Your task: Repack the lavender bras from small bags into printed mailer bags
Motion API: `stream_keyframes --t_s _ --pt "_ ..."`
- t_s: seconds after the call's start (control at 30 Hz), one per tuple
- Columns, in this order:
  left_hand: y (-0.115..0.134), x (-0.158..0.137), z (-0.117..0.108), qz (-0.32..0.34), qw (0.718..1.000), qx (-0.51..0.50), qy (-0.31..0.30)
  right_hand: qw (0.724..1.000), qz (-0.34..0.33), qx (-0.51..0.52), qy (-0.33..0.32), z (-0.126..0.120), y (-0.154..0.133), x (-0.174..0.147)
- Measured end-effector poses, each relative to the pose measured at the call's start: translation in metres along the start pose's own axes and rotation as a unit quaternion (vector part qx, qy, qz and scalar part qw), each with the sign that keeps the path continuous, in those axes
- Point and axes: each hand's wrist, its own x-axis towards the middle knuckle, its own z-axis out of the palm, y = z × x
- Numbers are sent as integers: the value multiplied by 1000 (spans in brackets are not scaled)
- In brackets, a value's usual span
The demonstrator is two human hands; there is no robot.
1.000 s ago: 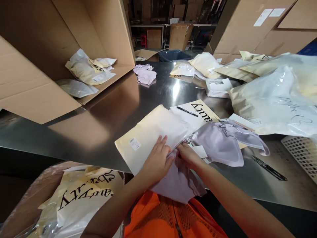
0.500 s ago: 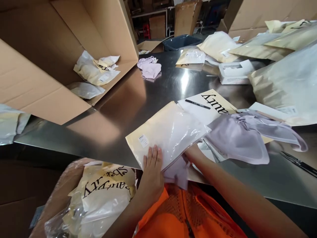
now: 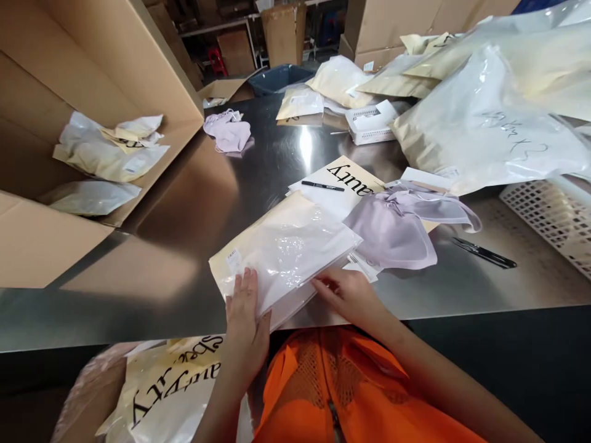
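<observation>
A flat plastic bag, clear on top with a cream edge and a small barcode label, lies at the table's near edge. My left hand rests on its lower left part, fingers stretched out flat and thumb apart. At the bag's near right edge, my right hand is closed, its fingertips pinching the plastic film. Right of the bag lies a lilac cloth pouch. Behind it, a black marker rests on a sheet of white paper and a printed cream bag.
A large open carton at the left holds several packed bags. Another lilac cloth bundle lies near it. Bulky filled bags, a small white basket and a larger basket stand right. Black tweezers lie on the metal table.
My right hand has come out from beneath the bag to its near edge. The lilac cloth that hung below the bag no longer shows there. The view has swung right.
</observation>
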Motion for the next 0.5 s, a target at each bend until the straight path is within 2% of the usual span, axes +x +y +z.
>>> stream_keyframes --t_s 0.03,0.1,0.2,0.3,0.37,0.43,0.5 --pt "0 0 -2 -2 1000 -18 10 994 -12 -104 27 -10 12 -13" --pt "5 4 -6 -2 999 -39 32 962 -71 -260 49 -24 35 -37" --pt "17 17 -11 6 997 -46 63 918 -171 -354 52 -21 58 -68" --pt "27 31 -16 25 996 -46 72 910 -247 -325 67 -3 59 -89" --pt "30 36 -17 34 996 -42 67 915 -280 -274 95 8 49 -90" --pt "34 37 -15 42 997 -32 54 935 -261 -203 128 17 36 -74" --pt "37 33 -11 52 998 -13 30 972 -200 -78 100 25 21 -42"
